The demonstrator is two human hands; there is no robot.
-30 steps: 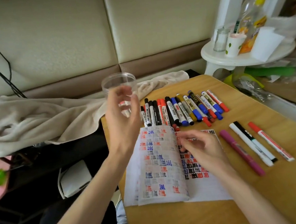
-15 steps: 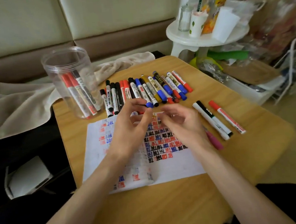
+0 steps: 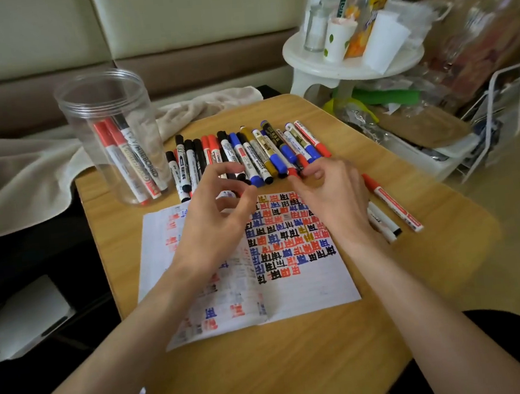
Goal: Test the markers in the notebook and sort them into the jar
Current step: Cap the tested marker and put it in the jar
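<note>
An open notebook full of red, blue, black and gold test marks lies on the wooden table. Behind it lies a row of several markers. A clear plastic jar stands at the back left with three markers inside. My left hand hovers over the notebook's top edge, fingers loosely curled, holding nothing that I can see. My right hand reaches to the near ends of the row, its fingertips at a red-capped marker; whether it pinches it is unclear.
A red marker and a black-and-white one lie right of the notebook, partly under my right wrist. A beige cloth lies left of the table. A white side table with cups and bottles stands at the back right.
My left hand let go of the jar, which now stands on the table at the back left. The notebook page was laid flat. Both hands moved up to the near ends of the marker row.
</note>
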